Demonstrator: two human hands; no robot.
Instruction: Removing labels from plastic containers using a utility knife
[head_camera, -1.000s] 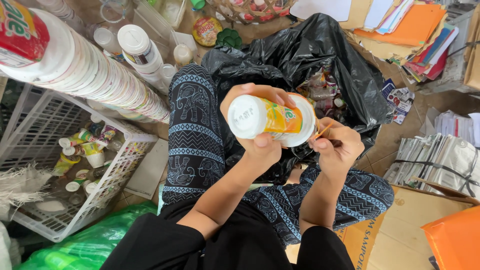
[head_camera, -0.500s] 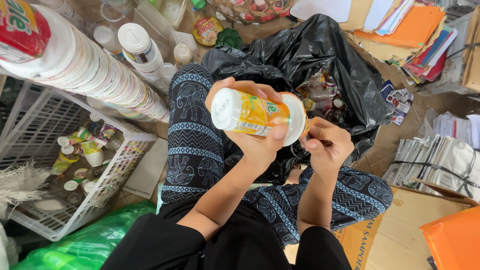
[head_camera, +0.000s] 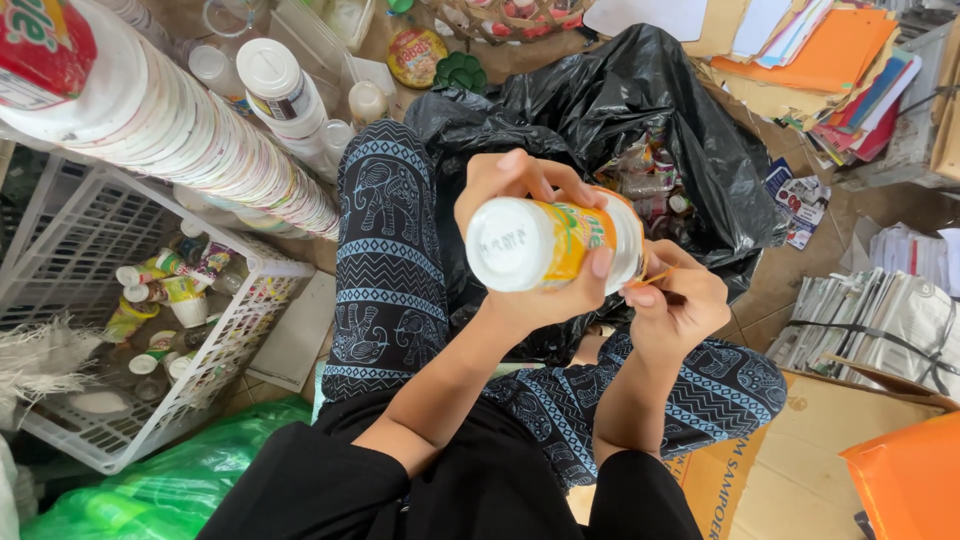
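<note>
The small plastic bottle was held sideways in the left hand, the fingers wrapped around its orange-and-yellow label and its white base turned towards the camera. Compared with half a second and a second earlier, the bottle had been rotated in the grip and shifted a little, so that a different stretch of the label faced upward; the base stayed pointed at the viewer throughout. The right hand was closed around a thin tool, pinched between thumb and fingers, with its tip set at the label's edge near the bottle's far end. What kind of tool it was could not be told, as most of it was hidden in the hand. The turning of the bottle while the tool was kept at the label's edge suggested that the label was being slit or worked loose around the bottle, and that this was only partly done, since the label was seen fully in place.

The bottle was held above the lap, over the open black bag of scraps. A white basket holding similar small bottles stood to the left, beside a long stack of white cups.
</note>
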